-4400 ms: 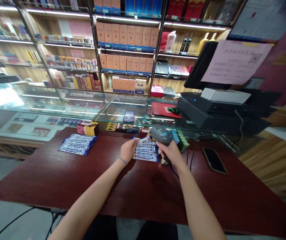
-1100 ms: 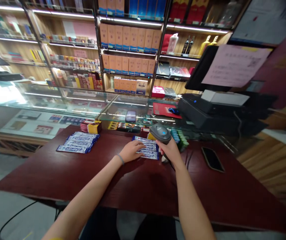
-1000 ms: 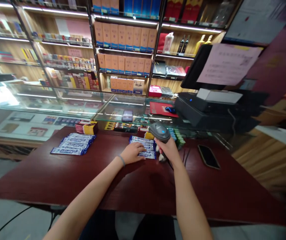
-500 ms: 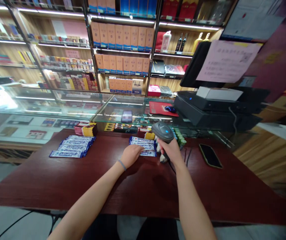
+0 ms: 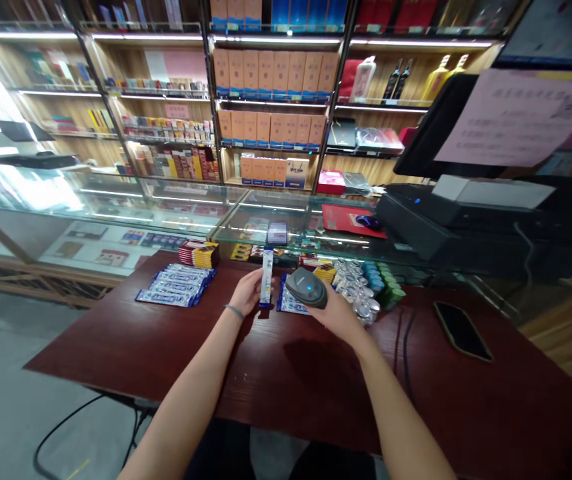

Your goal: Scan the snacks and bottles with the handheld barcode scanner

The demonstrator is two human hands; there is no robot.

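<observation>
My left hand point(image 5: 249, 291) is closed on a blue-and-white candy stick pack point(image 5: 267, 277), held upright above the dark red table point(image 5: 166, 347). My right hand point(image 5: 336, 313) grips a grey barcode scanner point(image 5: 307, 288) with a blue light, its head turned toward the pack. Under the scanner lies a small row of the same blue packs point(image 5: 289, 303). A second, larger row of blue packs point(image 5: 176, 285) lies to the left on the table.
A stack of red-and-yellow bars point(image 5: 199, 253) and rolls of green and blue sweets point(image 5: 383, 283) sit at the table's far edge. A black phone point(image 5: 463, 331) lies at right. A glass counter point(image 5: 166, 213), a register point(image 5: 446, 220) and stocked shelves stand behind.
My left hand has lifted one blue pack off the row and stood it upright. The scanner has swung left and down toward it. The view has shifted to the left.
</observation>
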